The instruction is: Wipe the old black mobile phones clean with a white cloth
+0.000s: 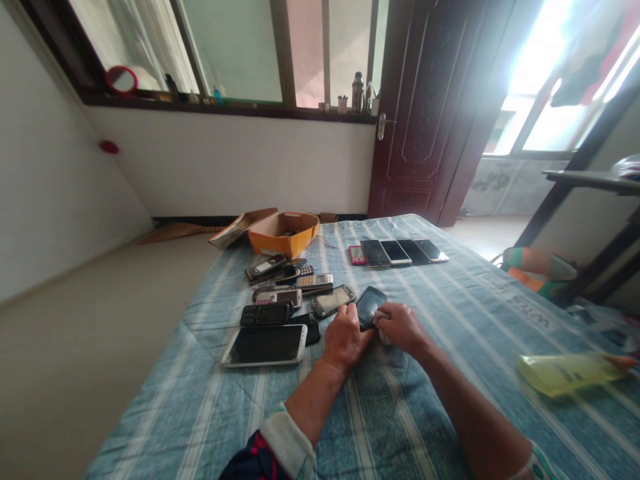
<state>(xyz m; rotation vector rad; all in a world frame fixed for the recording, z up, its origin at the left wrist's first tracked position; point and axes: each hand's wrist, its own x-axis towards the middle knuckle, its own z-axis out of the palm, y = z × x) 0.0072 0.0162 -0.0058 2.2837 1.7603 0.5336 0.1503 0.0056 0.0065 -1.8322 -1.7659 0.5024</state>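
Observation:
A dark smartphone [371, 303] is tilted up off the cloth, with my left hand [346, 339] closed round its lower left edge. Against its lower right corner my right hand [401, 327] pinches a crumpled white wipe [383, 320]; tissue or cloth, I cannot tell which. Just left of the held phone lies a silver-rimmed phone [334, 301]. Farther left are several old keypad phones [267, 314] in a loose pile, and a large white-framed smartphone [265, 346] lies in front of them.
Behind the pile stands an open orange cardboard box [285, 233]. Several phones [397, 252] lie in a row at the far right, beside a small red phone [357, 255]. A yellow transparent packet [570, 373] rests at the right on the striped blue bedcover [200, 413].

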